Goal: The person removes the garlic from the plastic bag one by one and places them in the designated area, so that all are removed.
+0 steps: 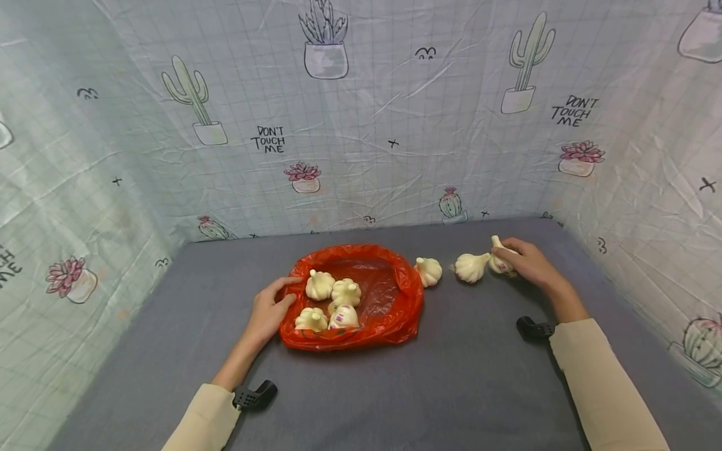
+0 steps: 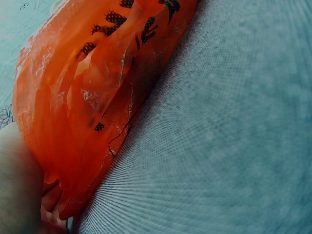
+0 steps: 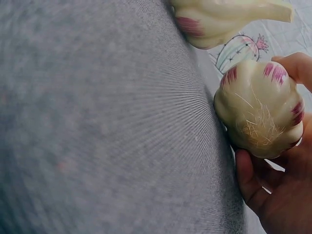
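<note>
A red plastic bag point(image 1: 406, 300) lies with its mouth turned up and its rim spread wide. Several garlic bulbs point(image 1: 319, 285) sit in its left half. My left hand point(image 1: 269, 308) grips the bag's left rim, thumb and fingers at the plastic. To the right, my right hand point(image 1: 527, 262) holds a garlic bulb point(image 3: 261, 109) between thumb and fingers; its rooty base faces the right wrist camera and its stem points up in the head view. Just left of that lies another garlic bulb point(image 1: 470, 268), and a third bulb point(image 1: 429, 271) is right beside the bag.
The grey cloth-covered table point(image 1: 361, 401) runs back to a wall of printed fabric point(image 1: 361, 125) with cactus drawings, which also closes off both sides. A black wrist camera point(image 1: 255, 396) sits on the left wrist, and another camera point(image 1: 533, 329) on the right.
</note>
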A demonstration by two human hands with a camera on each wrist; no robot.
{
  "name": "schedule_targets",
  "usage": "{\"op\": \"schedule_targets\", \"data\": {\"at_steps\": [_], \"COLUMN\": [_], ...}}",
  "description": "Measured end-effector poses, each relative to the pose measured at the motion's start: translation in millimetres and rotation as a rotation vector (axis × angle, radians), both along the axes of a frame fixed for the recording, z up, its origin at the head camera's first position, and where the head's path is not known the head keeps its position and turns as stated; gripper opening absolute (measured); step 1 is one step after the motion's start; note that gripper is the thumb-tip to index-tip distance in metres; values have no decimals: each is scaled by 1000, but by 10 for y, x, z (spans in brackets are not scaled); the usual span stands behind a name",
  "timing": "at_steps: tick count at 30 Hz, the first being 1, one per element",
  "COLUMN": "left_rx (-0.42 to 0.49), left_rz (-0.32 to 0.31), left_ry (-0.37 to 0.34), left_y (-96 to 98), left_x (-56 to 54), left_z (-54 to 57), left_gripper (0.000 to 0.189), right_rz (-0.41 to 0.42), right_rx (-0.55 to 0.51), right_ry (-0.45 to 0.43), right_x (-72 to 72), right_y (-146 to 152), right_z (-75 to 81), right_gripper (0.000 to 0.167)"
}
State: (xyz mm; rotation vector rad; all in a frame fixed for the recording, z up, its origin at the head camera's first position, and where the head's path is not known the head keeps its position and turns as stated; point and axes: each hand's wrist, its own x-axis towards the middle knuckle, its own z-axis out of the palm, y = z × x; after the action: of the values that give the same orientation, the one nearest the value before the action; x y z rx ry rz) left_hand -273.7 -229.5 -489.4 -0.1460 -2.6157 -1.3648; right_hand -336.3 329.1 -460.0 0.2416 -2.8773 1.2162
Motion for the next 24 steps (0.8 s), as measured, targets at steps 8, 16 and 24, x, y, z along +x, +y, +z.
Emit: {"op": "schedule_targets", "data": {"at_steps": [8, 16, 24], "left_rx": [0, -16, -22], "left_rz": [-2, 3, 12], "left_ry": [1, 9, 16], "left_y": [-3, -2, 0], "left_x": [3, 11, 12], "left_z": [3, -5, -5], "left_gripper": [35, 36, 36], "right_rz": [8, 27, 44], "right_rx": [15, 11, -47], "right_ry": [-18, -42, -51], "right_x": [15, 61, 78], "right_y": [-1, 6, 17], "right_z": [35, 62, 77], "right_gripper": [55, 58, 53]}}
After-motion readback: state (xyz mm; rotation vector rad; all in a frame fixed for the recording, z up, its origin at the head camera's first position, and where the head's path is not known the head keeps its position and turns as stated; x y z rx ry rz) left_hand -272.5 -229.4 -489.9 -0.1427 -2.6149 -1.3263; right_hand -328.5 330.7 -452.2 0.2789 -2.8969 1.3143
